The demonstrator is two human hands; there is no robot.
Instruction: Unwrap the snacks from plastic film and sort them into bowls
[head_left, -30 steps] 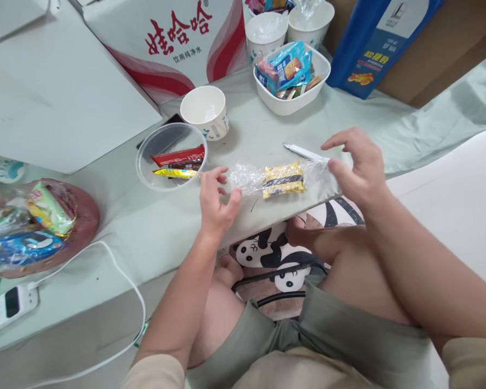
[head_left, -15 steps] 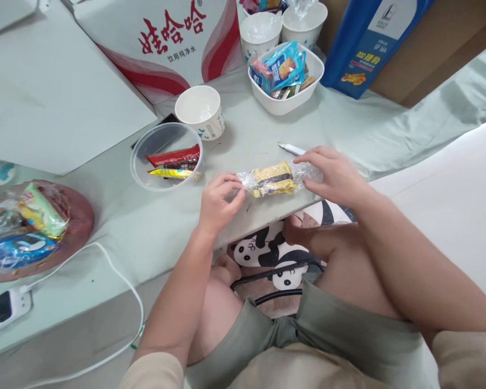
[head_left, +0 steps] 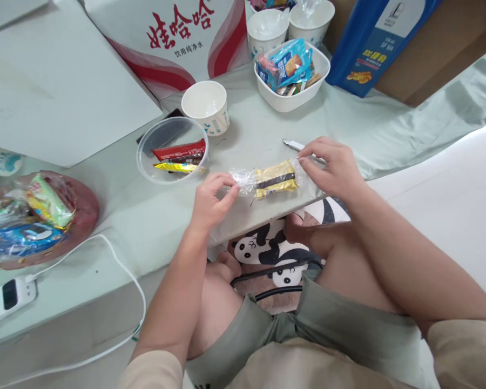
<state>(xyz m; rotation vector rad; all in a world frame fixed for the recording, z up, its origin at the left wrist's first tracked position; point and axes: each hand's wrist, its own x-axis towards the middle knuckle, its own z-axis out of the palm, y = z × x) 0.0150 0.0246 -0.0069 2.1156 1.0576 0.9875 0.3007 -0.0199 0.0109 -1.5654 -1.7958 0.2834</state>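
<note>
Yellow snack packets with a dark band (head_left: pixel 276 179) lie inside a clear plastic bag (head_left: pixel 245 181) near the table's front edge. My left hand (head_left: pixel 214 199) pinches the bag's left end between thumb and fingers. At the other end, my right hand (head_left: pixel 332 166) pinches the edge of the plastic. Partly behind my right fingers lies a slim white utility knife (head_left: pixel 295 144). Left of the bag, a clear round tub (head_left: pixel 146 156) holds a red snack packet (head_left: pixel 182 149) and a yellow one (head_left: pixel 177 167).
A white paper cup (head_left: pixel 206 108) stands behind the tub. Further back are a white bowl of snacks (head_left: pixel 291 101), a blue container (head_left: pixel 372 48) and a printed carton (head_left: pixel 178 48). At left are a reddish-brown snack basket (head_left: pixel 89 208) and a power strip (head_left: pixel 18 294) with a white cable.
The bag is stretched flatter, its left end drawn out by my left hand, which has moved slightly left. The view has shifted a little, so the table things appear further right.
</note>
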